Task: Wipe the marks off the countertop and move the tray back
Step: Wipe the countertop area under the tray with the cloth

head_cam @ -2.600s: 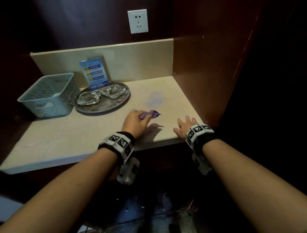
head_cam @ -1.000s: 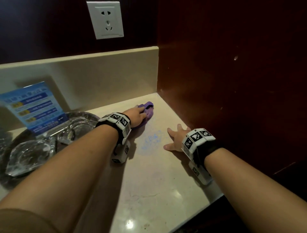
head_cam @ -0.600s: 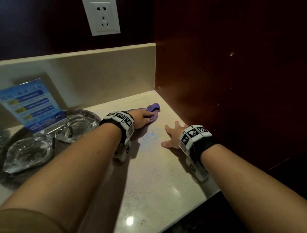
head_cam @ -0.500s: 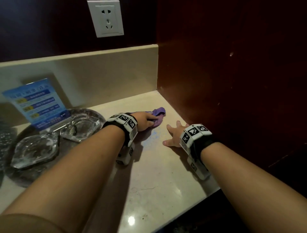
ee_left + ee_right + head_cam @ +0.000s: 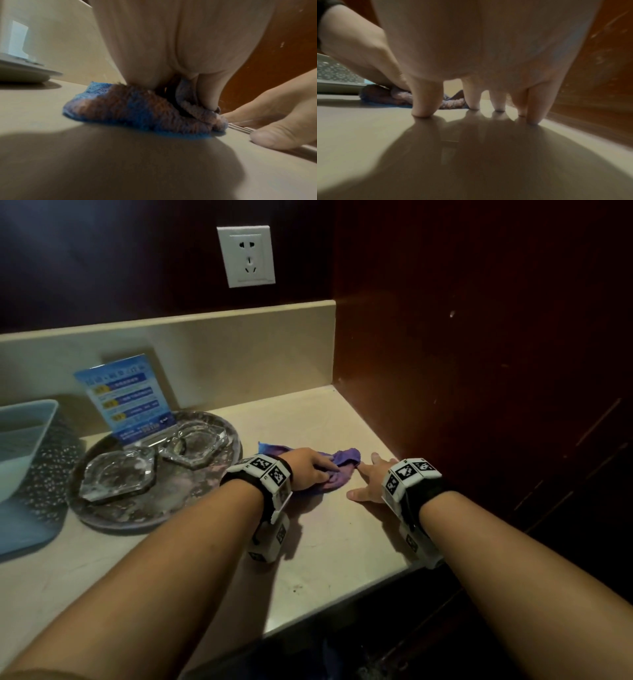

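Note:
On the beige stone countertop point(image 5: 342, 542) my left hand point(image 5: 318, 470) grips a purple-and-blue cloth point(image 5: 346, 462) and presses it down; a fold runs up between thumb and fingers point(image 5: 186, 93). Just right of it, my right hand point(image 5: 370, 479) lies open with its spread fingertips point(image 5: 423, 111) on the stone, close to the wooden side wall. A round grey tray point(image 5: 113, 515) sits to the left near the backsplash, holding two glass ashtrays point(image 5: 116, 474) and a blue card point(image 5: 126, 398). No blue smear shows around the cloth.
A pale blue perforated basket point(image 5: 20, 460) stands at the far left beside the tray. The dark wooden wall point(image 5: 479, 405) closes off the right side, with a white socket point(image 5: 246, 256) above the backsplash. The counter's front edge point(image 5: 325, 607) runs under my forearms.
My left hand has dragged the cloth back from the far corner toward me, over where the blue smear showed. The right hand has stayed flat on the stone.

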`<state>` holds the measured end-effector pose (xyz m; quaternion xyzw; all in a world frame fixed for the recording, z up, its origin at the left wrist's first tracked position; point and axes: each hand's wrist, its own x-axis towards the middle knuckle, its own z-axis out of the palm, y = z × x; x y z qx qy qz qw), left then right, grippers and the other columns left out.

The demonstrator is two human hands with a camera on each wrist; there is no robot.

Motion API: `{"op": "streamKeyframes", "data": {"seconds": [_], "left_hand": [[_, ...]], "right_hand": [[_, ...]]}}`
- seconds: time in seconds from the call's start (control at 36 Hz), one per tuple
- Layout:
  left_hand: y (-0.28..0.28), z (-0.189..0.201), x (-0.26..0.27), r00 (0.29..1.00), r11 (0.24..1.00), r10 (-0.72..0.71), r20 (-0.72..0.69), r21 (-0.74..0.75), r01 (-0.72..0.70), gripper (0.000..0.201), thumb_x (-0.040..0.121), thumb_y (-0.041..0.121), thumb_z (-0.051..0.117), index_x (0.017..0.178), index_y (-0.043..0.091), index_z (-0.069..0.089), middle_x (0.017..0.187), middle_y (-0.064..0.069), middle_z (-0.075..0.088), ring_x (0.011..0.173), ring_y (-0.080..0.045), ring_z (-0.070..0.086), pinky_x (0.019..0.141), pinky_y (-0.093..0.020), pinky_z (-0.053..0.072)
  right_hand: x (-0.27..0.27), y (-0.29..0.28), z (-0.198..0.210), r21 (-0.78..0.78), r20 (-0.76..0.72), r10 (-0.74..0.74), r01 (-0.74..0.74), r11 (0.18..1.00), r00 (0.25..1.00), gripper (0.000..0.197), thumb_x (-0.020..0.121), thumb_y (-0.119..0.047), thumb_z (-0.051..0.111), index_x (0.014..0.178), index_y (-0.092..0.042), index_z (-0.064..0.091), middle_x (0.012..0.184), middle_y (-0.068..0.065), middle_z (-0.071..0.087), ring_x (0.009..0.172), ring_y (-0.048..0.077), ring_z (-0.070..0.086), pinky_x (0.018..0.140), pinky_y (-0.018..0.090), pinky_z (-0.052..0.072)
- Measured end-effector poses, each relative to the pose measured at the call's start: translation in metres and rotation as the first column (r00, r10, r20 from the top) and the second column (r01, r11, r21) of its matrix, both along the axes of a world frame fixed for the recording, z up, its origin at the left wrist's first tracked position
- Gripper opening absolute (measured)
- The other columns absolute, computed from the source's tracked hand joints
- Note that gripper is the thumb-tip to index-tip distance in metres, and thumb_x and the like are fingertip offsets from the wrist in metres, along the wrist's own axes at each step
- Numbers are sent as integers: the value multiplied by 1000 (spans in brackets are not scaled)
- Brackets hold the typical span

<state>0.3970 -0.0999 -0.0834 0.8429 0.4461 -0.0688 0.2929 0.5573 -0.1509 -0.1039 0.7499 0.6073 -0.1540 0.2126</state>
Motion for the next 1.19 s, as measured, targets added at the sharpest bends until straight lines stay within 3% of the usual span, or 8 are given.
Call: {"op": "streamKeyframes", "data": {"seconds": [0.33, 0.56, 0.72, 0.83, 0.92, 1.03, 1.11, 1.19], "left_hand": [[-47, 4, -6, 998, 998, 52, 22, -28, -51, 35, 93, 26, 50, 127, 32, 59, 146, 9, 45, 127, -19, 47, 104, -28, 32], [-77, 3, -12, 994, 996, 89, 63, -20, -88, 33, 90, 22, 57, 122, 27, 63, 139, 9, 53, 120, -15, 52, 91, -18, 32], [-97, -4, -17, 995, 997, 76, 70, -15, -75, 36, 82, 15, 66, 117, 23, 68, 133, 7, 59, 120, -14, 55, 103, -24, 38], [-99, 1, -18, 992, 993, 86, 87, 67, -92, 30, 83, 12, 65, 112, 18, 70, 115, -2, 70, 102, -15, 63, 84, -19, 40], [-91, 10, -26, 979, 986, 133, 154, 78, -146, 29, 82, 13, 67, 110, 18, 71, 107, -6, 73, 85, -10, 58, 79, -19, 40], [-66, 24, -43, 930, 950, 225, 290, 145, -275, 28, 81, 10, 68, 109, 13, 72, 104, -8, 74, 84, -6, 57, 70, -12, 43], [-48, 27, -54, 893, 903, 289, 344, 211, -374, 26, 81, 8, 67, 106, 11, 73, 104, -10, 74, 85, -10, 60, 78, -20, 45], [-36, 21, -58, 883, 879, 328, 335, 235, -416, 25, 82, 10, 66, 106, 14, 73, 108, -9, 73, 97, -21, 66, 87, -28, 48]], "right_hand": [[3, -34, 0, 25, -36, 37, -36, 999, 999, 82, 84, -69, 42, 151, -34, 11, 162, 9, 3, 144, 37, 21, 112, 50, 25], [3, -54, -6, 54, -92, 26, -21, 998, 995, 80, 82, -71, 44, 149, -38, 16, 161, 8, 8, 143, 40, 20, 114, 52, 23], [1, -66, -9, 65, -99, 17, -11, 998, 995, 85, 82, -71, 42, 152, -34, 11, 161, 7, 6, 144, 40, 18, 115, 50, 22], [0, -68, -7, 45, -95, 20, -16, 999, 995, 85, 83, -69, 42, 152, -33, 9, 161, 8, 4, 144, 41, 16, 115, 51, 23], [0, -70, -7, 56, -102, 30, -24, 998, 994, 86, 82, -70, 42, 152, -30, 11, 161, 9, 5, 144, 41, 18, 115, 50, 22], [0, -69, -7, 53, -80, 26, -22, 998, 996, 87, 83, -71, 42, 152, -30, 10, 161, 9, 3, 144, 41, 17, 116, 48, 20], [-1, -67, -6, 32, -74, 17, -15, 999, 997, 87, 82, -72, 42, 152, -31, 9, 162, 7, 1, 144, 40, 16, 116, 50, 21], [0, -66, -5, 17, -68, 21, -20, 1000, 997, 86, 83, -72, 42, 152, -32, 9, 162, 6, -1, 145, 39, 16, 114, 50, 22]]}}
